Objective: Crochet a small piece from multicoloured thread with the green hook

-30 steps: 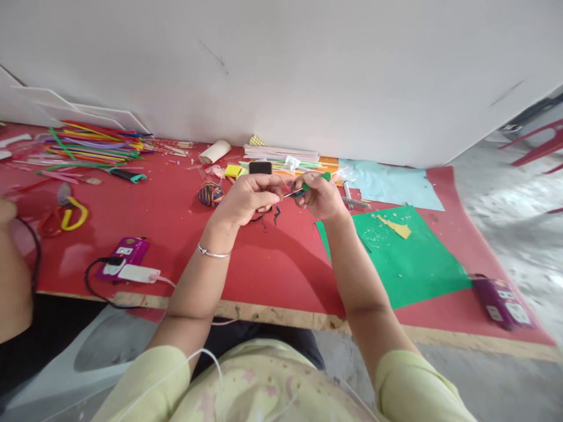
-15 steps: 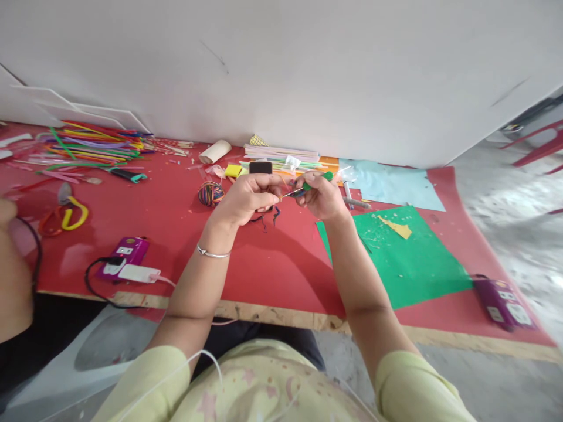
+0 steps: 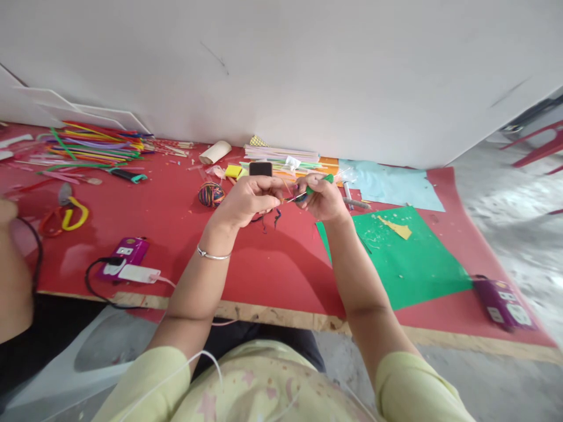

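Note:
Over the middle of the table both my hands are close together. My right hand (image 3: 324, 198) is closed round a green-handled crochet hook (image 3: 317, 184); its thin metal shaft points left and its tip is too small to make out. A thin strand of yarn (image 3: 287, 186) runs between the hands. My left hand (image 3: 255, 200) pinches the yarn with thumb and fingers near the shaft's end. Dark yarn ends (image 3: 277, 217) hang below. A multicoloured yarn ball (image 3: 211, 194) lies left of my left hand, and a phone (image 3: 260, 169) is just behind it.
Pipe cleaners (image 3: 94, 143), yellow-handled scissors (image 3: 75, 214) and a cardboard tube (image 3: 215, 152) lie to the left. A green sheet (image 3: 422, 264) and a pale blue sheet (image 3: 396, 184) are at the right. Purple power sockets (image 3: 504, 303) sit near the front edge. Another person's arm (image 3: 15, 275) shows at far left.
The hook's shaft has drawn slightly back to the right and tilts more, its tip lower. My left hand has barely moved.

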Tool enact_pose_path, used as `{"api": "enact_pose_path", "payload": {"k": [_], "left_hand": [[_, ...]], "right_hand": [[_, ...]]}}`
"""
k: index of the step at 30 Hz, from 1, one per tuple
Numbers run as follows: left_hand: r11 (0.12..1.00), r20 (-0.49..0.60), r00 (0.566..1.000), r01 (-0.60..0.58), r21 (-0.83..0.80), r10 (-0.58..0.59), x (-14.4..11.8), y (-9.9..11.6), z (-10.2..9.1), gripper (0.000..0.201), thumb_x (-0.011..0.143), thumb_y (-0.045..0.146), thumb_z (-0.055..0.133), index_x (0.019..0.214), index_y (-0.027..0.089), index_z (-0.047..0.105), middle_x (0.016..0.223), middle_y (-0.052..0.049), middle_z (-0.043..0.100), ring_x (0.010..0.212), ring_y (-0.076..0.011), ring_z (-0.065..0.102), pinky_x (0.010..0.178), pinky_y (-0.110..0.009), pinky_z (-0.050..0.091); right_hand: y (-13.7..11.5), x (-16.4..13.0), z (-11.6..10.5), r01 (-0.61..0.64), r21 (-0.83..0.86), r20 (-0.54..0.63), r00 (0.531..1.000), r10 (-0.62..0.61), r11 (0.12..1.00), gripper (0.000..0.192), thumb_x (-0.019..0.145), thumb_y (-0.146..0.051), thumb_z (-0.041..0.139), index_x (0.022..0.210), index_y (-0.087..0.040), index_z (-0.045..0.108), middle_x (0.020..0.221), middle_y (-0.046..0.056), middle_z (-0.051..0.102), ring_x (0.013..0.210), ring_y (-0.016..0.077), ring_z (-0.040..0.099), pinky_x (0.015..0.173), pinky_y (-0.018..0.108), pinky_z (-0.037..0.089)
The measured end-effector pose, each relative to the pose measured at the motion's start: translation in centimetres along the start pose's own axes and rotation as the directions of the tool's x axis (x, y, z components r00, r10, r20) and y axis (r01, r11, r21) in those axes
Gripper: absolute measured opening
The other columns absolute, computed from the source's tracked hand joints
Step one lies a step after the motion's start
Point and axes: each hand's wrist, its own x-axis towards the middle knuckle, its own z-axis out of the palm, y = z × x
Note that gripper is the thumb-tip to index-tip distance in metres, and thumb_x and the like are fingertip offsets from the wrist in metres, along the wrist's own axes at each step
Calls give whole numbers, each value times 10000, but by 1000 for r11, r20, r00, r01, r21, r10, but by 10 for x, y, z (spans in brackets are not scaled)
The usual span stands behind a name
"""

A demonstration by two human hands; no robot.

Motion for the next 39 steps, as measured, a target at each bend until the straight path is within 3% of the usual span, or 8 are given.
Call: {"api": "enact_pose_path", "payload": {"k": [11,19,23,30,34,39], "left_hand": [[1000,0,1000,-25,4,25,4,-9,-7,354,697,153,756,1031,178,872,787,-26,652,619,-85,481,526,-230,341],[999,-8,999,-38,5,38,3,-9,-7,375,706,148,758,1057,190,882,805,-26,661,631,-82,493,523,-218,348],[999,-8,999,-43,25,43,3,-10,-9,417,711,132,745,1100,198,882,805,-30,682,649,-89,517,543,-218,363],[985,-46,989,-133,113,139,4,-11,-8,357,739,137,772,1069,203,890,790,-31,706,711,-113,590,601,-225,428],[975,-101,979,-161,154,177,5,-12,-8,370,727,125,775,1068,213,891,808,-31,734,740,-127,625,636,-238,466],[970,-223,950,-186,154,218,6,-10,-8,352,705,127,817,1036,217,893,795,-17,746,736,-114,636,691,-243,499]], "right_hand": [[-1,0,4,4,-38,-93,996,-8,999,411,745,-558,875,690,-181,718,732,-14,736,406,58,602,350,177,480],[-2,-1,4,71,-52,-56,996,-74,996,358,798,-514,875,707,-190,755,718,-19,738,421,75,619,389,205,502],[-9,-6,3,150,-177,1,988,-152,973,342,869,-517,830,754,-199,782,736,-7,739,490,77,629,465,210,523],[-31,-16,7,381,-490,197,925,-326,784,307,1000,-455,707,835,-208,786,732,-11,699,579,86,629,570,237,516],[-36,-18,16,518,-615,270,847,-458,595,292,1033,-391,664,818,-215,755,709,-6,682,662,110,633,662,274,521],[-33,-20,23,606,-702,347,750,-564,374,159,1023,-315,676,911,-236,756,845,20,746,781,143,696,739,313,574]]}}
